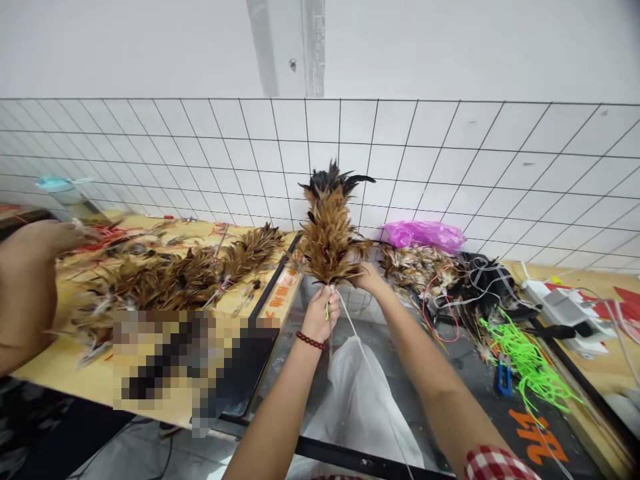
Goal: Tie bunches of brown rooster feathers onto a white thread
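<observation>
A brown feather duster (330, 230) with black feathers at its tip stands upright in front of me. My left hand (320, 313) is closed round its thin green stick at the bottom. A bead bracelet circles that wrist. My right hand (367, 275) presses against the lower feathers on the right side, fingers curled into them. A white string (356, 347) runs from the base of the duster down toward me over a white plastic bag (357, 407).
Loose brown feathers (175, 277) cover the wooden table (75, 360) at left, where another person's arm (25, 280) reaches in. To the right lie more feathers, a pink plastic bag (425, 233), neon green strings (523, 353), blue scissors (504, 379) and a white device (565, 310). A wire grid panel (450, 167) stands behind.
</observation>
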### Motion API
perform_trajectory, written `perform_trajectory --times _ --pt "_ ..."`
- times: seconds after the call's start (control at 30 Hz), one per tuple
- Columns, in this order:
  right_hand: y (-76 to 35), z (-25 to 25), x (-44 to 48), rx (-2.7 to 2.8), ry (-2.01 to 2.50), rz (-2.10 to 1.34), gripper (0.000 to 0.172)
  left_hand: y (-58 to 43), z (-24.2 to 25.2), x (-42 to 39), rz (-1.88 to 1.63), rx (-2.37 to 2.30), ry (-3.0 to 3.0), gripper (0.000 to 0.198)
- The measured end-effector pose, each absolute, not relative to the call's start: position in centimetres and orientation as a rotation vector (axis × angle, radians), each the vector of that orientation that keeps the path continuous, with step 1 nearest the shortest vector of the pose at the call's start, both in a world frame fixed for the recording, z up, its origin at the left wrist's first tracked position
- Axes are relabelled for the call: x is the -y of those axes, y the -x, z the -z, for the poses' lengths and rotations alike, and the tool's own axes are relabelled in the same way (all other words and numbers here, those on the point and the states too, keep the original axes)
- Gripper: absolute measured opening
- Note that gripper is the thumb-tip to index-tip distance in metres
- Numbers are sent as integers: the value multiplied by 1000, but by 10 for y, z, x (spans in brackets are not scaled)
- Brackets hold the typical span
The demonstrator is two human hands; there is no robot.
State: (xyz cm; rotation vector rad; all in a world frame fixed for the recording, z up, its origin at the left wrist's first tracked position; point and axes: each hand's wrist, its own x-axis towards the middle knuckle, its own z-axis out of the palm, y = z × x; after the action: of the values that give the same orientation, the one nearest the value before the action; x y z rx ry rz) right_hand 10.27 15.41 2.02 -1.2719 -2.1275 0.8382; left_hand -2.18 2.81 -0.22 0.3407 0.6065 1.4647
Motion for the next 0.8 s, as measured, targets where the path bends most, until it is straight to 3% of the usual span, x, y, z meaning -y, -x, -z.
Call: perform_trajectory --times 0.1,0.2,0.3,0.5,0.6,0.8 --pt "-132 -26 -144 1813 1324 -1102 23 27 3 -32 -1489 -598 -293 21" --pt "-133 -34 -117 1492 1057 -1515 28 28 5 -35 -1506 -602 -274 17" --pt "-109 -33 -91 1467 842 -1702 34 26 6 -34 -1544 -666 -255 19" --pt "-77 -12 -85 1410 910 -1488 40 22 7 -29 -1531 -763 -344 27" --pt "-79 -5 -88 1411 898 -1446 37 18 7 -28 -1549 -814 -427 41" --pt "-78 0 -85 1525 939 -1217 31 11 6 -29 -1610 -940 -522 46"
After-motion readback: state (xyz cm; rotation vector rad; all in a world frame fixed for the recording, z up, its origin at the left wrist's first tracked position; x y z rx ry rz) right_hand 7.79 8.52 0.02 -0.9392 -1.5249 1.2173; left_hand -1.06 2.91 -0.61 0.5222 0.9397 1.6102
